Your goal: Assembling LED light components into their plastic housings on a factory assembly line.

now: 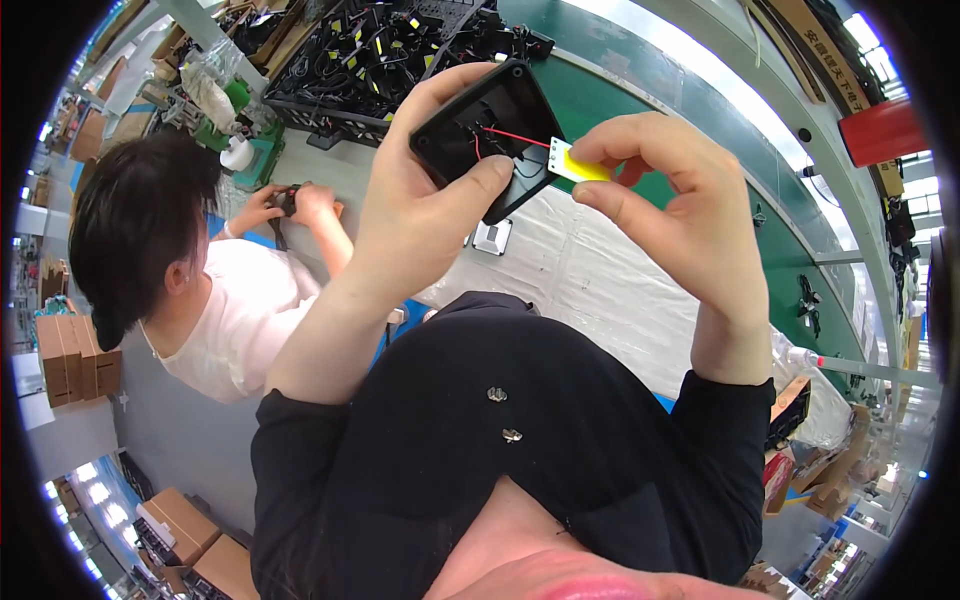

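Above the workbench, over its pale sheeting (600, 290), a person in a black top works with both hands raised in front of them. The left hand (425, 190) grips a black square housing (515, 100), tilted with its open, hollow side showing; the fingers wrap round its outside and the thumb presses inside, near the lower edge. The right hand (675, 195) is closed in a pinch, thumb and forefinger on the yellow end of a small white-and-yellow LED board (559, 158). That board sits right at the housing's right edge; I can't tell whether the two touch. A thin red wire (515, 133) runs from inside the housing to the board's white end.

Below the housing, a small silvery square piece (491, 237) lies on the sheeting. Beyond the left hand stands a black plastic crate (340, 121), heaped with black cables bearing yellow bits. To the left, a co-worker (240, 320) in a pale top holds a small dark part (288, 202) in both hands.
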`<control>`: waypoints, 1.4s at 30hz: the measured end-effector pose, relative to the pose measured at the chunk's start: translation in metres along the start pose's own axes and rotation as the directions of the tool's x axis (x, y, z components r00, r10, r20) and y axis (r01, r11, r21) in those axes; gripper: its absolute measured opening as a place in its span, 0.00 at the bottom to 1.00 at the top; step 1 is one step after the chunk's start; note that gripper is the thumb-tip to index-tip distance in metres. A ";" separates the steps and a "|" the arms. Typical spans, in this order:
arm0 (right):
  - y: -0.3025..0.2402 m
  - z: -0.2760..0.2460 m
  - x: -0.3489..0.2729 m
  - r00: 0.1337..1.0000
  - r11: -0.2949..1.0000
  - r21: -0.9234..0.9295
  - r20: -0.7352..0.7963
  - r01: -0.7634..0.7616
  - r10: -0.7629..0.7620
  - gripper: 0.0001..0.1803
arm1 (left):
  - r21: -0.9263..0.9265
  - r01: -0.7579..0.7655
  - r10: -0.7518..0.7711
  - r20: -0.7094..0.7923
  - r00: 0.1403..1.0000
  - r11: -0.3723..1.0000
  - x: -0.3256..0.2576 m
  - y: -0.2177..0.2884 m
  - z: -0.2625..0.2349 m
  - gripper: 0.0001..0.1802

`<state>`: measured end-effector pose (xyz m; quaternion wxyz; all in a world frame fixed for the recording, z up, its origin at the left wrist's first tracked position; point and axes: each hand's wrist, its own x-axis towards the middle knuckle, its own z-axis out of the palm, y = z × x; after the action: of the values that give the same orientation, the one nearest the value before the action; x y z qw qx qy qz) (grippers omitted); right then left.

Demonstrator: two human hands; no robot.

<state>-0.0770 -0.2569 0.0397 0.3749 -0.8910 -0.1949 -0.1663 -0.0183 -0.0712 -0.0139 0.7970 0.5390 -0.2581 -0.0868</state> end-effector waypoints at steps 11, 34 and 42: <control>-0.001 0.008 -0.017 0.951 0.942 -0.253 -0.158 0.223 -0.267 0.12 | 0.001 -0.094 0.093 -0.169 0.981 0.996 0.004 -0.018 0.024 0.20; 0.009 0.040 -0.018 0.970 0.966 0.249 -0.213 -0.063 0.118 0.10 | 0.157 -0.251 0.275 -0.157 0.949 0.955 -0.001 -0.029 0.001 0.15; 0.013 0.082 0.000 0.896 0.950 -0.231 -0.345 0.208 -0.280 0.12 | 0.011 -0.166 0.166 -0.108 0.980 0.986 0.001 -0.034 -0.018 0.20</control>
<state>-0.0586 -0.2055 -0.0224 0.2950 -0.8427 -0.2138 -0.3963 -0.0032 -0.0708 -0.0494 0.8140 0.5202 -0.2584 0.0098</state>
